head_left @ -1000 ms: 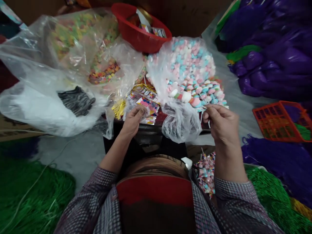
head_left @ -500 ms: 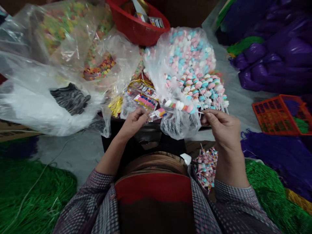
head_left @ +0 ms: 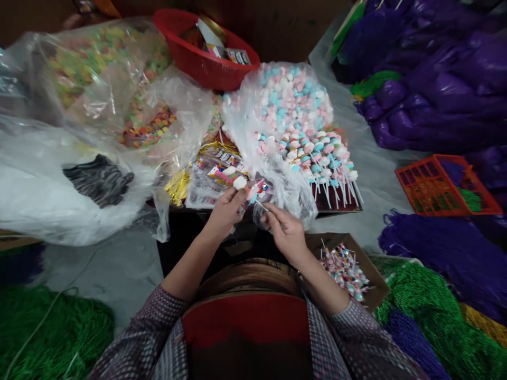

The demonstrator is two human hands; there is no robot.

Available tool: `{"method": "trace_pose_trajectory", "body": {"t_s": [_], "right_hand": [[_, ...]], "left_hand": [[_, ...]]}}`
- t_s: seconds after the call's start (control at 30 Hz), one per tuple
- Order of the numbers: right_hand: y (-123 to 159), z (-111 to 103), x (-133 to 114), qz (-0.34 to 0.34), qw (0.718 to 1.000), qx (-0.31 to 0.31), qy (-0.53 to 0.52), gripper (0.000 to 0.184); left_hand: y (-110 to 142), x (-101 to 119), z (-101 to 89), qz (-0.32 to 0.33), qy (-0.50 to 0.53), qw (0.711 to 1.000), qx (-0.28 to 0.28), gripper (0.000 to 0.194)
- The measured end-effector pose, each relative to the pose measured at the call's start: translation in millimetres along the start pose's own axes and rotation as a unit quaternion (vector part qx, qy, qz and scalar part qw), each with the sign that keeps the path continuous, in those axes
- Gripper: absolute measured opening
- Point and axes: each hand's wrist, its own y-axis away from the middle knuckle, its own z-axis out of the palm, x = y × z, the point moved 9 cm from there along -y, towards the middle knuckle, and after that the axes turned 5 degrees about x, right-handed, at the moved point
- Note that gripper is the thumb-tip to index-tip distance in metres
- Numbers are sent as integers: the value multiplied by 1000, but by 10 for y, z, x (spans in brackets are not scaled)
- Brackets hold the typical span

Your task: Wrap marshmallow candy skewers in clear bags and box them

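A marshmallow skewer (head_left: 239, 183) in pink, white and blue lies slantwise between my hands. My right hand (head_left: 285, 231) is closed in a pinch on its white stick. My left hand (head_left: 225, 212) is closed on a small clear printed wrapper (head_left: 260, 187), its fingertips against the marshmallows. Whether the candy is inside the wrapper or beside it, I cannot tell. Beyond my left hand is a stack of flat printed wrappers (head_left: 216, 161), with gold twist ties (head_left: 178, 187) beside it. Several finished-looking marshmallow skewers (head_left: 328, 158) are piled to the right, sticks toward me.
Behind stand a clear bag of marshmallows (head_left: 295, 92), a bag of gummy rings (head_left: 106, 58) and a red basin (head_left: 209, 68). A cardboard box (head_left: 378, 287) of wrapped candies sits low right, near an orange basket (head_left: 425, 184). Dark gloves (head_left: 99, 179) lie at left.
My right hand has moved left with the marshmallow skewer, away from the pile, to meet my left hand. My left hand has lifted a wrapper off the stack. The view has shifted a little.
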Motion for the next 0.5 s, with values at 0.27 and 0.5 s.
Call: {"method": "trace_pose_trajectory", "body": {"t_s": [0.27,0.5], "right_hand": [[-1194,-295,-451,-91,986,-63,122,31],[-2450,459,213,-48,910,-134,389,33]], "left_hand": [[-98,-26,-343,-32,20,998,42,50],[-83,-61,-362,-46,-28,997,61,46]]}}
